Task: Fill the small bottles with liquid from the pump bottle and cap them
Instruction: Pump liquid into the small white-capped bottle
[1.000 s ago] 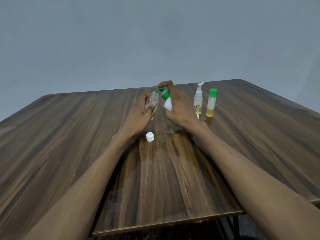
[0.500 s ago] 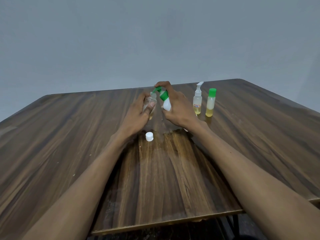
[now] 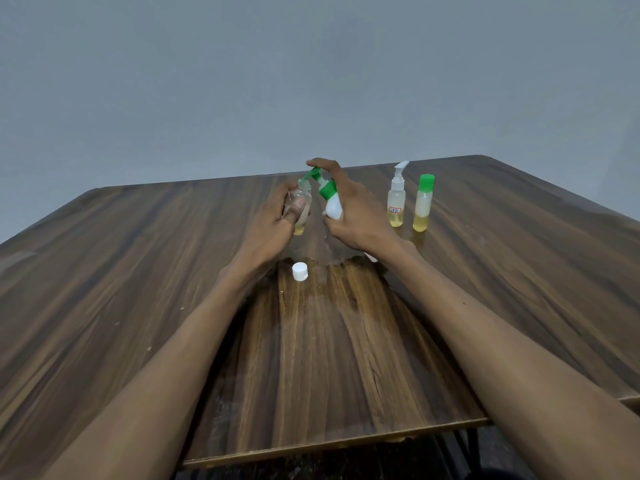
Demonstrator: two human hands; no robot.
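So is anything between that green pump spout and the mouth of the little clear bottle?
Nothing visible. The green pump nozzle sits right at the open mouth of the small clear bottle held by the left hand; its white cap lies on the table.

The light is soft, even and rather dim, with a cool grey cast on the wall (image 3: 311, 81). A glossy sheen lies on the table (image 3: 104, 289) in its near middle, where the wood reads paler and warmer than the darker sides. Shadows are faint and soft-edged under the forearms. The wide lens bends the table's edges and stretches the forearms near the lower corners. Focus is fairly sharp in the middle, softer toward the borders.
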